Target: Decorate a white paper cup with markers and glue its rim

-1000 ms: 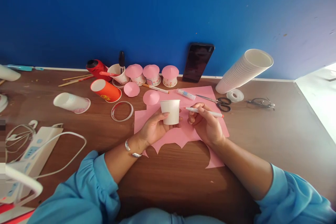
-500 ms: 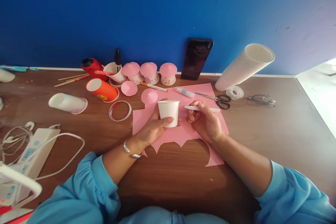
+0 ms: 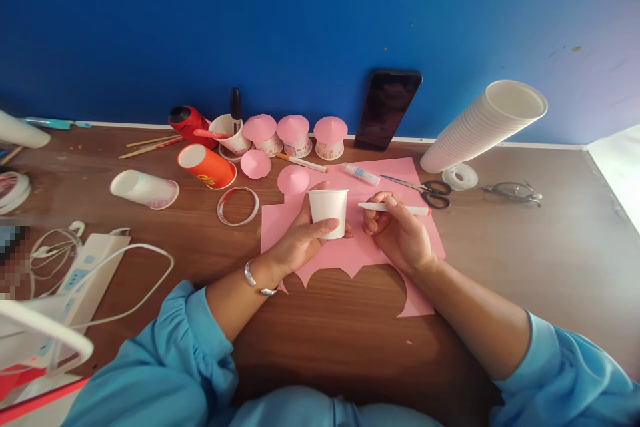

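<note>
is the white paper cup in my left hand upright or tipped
Upright: the white paper cup in your left hand has its wider rim on top.

I see one camera here, head-worn, looking forward and down from the near side across the table [image 3: 325, 333] to the blue wall [image 3: 250, 20]. It sits close, left hand [image 3: 303, 240] and right hand [image 3: 403, 230] mid-view; the far right is perhaps too washed-out to read.

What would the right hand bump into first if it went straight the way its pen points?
Probably the white cup in the left hand: the right hand's pen points at it across a small gap, though depth is hard to judge.
</note>
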Demonstrator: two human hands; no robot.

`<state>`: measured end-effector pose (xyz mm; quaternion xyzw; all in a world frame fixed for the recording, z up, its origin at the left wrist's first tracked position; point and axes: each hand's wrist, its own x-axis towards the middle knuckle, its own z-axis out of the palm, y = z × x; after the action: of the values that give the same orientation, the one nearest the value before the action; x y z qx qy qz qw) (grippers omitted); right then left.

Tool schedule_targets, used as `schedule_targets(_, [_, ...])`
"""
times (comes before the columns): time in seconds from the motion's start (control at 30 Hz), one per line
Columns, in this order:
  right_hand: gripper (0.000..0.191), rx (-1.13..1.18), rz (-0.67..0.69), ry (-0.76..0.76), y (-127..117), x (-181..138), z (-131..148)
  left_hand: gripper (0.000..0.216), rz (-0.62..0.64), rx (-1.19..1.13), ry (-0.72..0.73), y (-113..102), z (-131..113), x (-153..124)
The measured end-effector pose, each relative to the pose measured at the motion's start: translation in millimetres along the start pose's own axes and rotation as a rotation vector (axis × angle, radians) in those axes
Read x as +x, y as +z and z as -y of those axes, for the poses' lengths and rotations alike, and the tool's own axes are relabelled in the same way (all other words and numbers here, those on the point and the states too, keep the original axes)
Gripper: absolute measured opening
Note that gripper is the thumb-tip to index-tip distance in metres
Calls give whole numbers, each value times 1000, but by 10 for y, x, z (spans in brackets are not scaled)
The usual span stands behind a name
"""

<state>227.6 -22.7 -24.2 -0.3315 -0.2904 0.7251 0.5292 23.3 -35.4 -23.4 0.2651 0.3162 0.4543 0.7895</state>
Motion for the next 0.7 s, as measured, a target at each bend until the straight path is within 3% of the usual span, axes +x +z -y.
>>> schedule_targets(0.3, [29, -40, -17, -2, 1, -20, 4, 87, 54, -85, -10, 7, -19, 2])
schedule_targets(0.7, [33, -120, -36, -73, 45, -71, 4, 90, -43, -96, -13, -18, -21, 13])
